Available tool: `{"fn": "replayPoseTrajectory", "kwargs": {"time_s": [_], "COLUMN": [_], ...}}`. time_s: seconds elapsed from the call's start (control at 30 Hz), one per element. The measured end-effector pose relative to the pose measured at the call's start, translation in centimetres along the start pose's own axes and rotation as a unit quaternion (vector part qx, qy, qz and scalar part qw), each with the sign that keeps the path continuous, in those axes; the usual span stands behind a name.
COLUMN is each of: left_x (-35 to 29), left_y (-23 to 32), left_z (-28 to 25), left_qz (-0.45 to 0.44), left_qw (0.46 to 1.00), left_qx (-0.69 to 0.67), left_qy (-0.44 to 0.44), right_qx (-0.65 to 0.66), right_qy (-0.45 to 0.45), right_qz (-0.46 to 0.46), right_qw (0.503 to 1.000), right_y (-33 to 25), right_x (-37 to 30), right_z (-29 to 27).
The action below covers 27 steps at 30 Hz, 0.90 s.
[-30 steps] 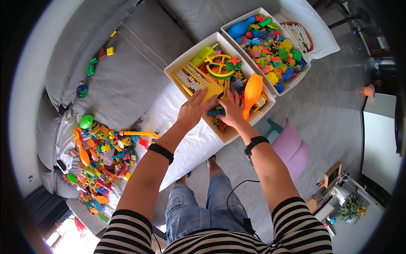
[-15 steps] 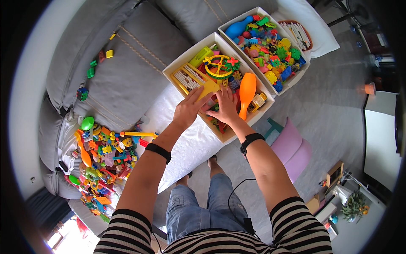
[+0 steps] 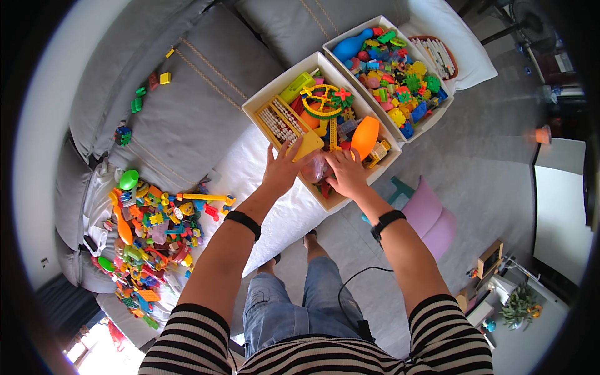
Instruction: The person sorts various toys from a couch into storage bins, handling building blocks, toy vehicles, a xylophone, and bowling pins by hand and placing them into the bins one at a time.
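My left hand (image 3: 282, 170) lies at the near corner of a yellow abacus (image 3: 310, 147) with white beads, its fingers spread and touching the frame. My right hand (image 3: 345, 173) reaches into the same cream bin (image 3: 251, 104), fingers apart, beside a clear round plastic piece (image 3: 314, 167) that lies between the two hands. Whether the right fingertips press on that piece is hard to see. Close by the right hand rests an orange toy bowling pin (image 3: 364, 137). A yellow toy wheel (image 3: 320, 102) and a lime-green block (image 3: 297, 87) sit farther back.
A second bin (image 3: 427, 127) full of colourful blocks and a blue bowling pin (image 3: 351, 45) stands to the right, near a basket of markers (image 3: 439, 55). At the left, toys are heaped (image 3: 150, 231) on the grey sofa (image 3: 206, 94). A pink chair (image 3: 431, 219) stands on the floor.
My hands have drawn apart, the right one moving right and slightly nearer. The clear plastic piece now shows between them. The orange bowling pin has tipped lower into the bin.
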State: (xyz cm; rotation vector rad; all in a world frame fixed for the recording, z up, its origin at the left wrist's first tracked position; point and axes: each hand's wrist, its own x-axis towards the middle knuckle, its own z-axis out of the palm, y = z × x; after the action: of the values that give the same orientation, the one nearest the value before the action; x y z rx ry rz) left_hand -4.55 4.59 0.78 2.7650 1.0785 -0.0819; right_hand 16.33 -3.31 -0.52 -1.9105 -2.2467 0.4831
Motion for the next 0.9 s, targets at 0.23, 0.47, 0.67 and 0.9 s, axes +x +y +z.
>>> {"fn": "replayPoseTrajectory", "kwargs": {"time_s": [0.23,0.47,0.67,0.9], "left_x": [1.5,-3.0,-10.0,-22.6], "left_y": [1.3,1.7,2.7,-1.1], "left_z": [1.6,2.3,2.1,8.7], "left_qz": [-0.009,-0.043,-0.111,-0.427], "left_qw": [0.977,0.993,0.972,0.845], "left_qx": [-0.014,-0.114,-0.204,-0.307], "left_qy": [-0.214,-0.001,0.042,0.100], "right_qx": [-0.020,-0.022,0.016,0.177], "right_qy": [-0.008,0.122,0.104,-0.150], "right_qz": [0.011,0.032,0.105,-0.205], "right_qw": [1.000,0.992,0.989,0.951], "right_y": [2.0,2.1,-0.1,-17.4], "right_x": [-2.9,-1.7,-0.2,3.9], "right_z": [-0.7,0.9,-2.0,7.7]}}
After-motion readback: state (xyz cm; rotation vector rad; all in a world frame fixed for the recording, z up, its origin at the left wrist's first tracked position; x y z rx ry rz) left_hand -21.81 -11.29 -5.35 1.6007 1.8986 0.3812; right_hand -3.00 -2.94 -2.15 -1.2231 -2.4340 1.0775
